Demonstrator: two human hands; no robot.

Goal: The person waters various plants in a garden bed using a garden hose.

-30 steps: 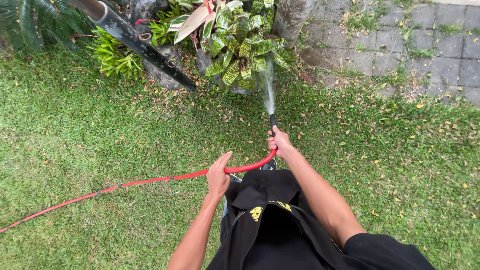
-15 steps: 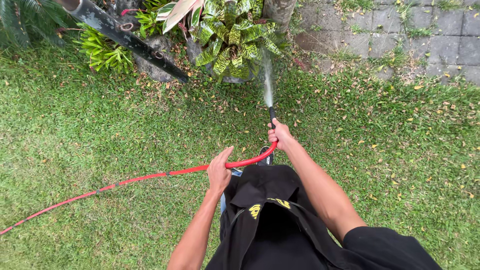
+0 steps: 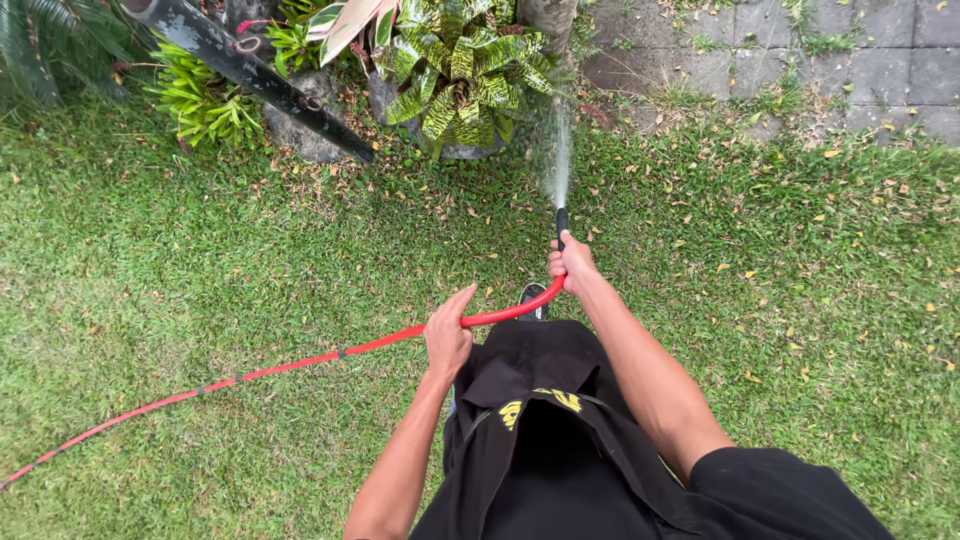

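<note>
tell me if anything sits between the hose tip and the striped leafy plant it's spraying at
Nothing visible does. From the black nozzle in the right hand, the water spray crosses only open grass and fallen leaves toward the striped plant.

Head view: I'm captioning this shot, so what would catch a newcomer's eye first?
The red hose cuts across the green lawn from lower left to the middle. The left hand grips it mid-length and the right hand holds its black nozzle, which sprays water toward the striped leafy plant at the top.
</note>
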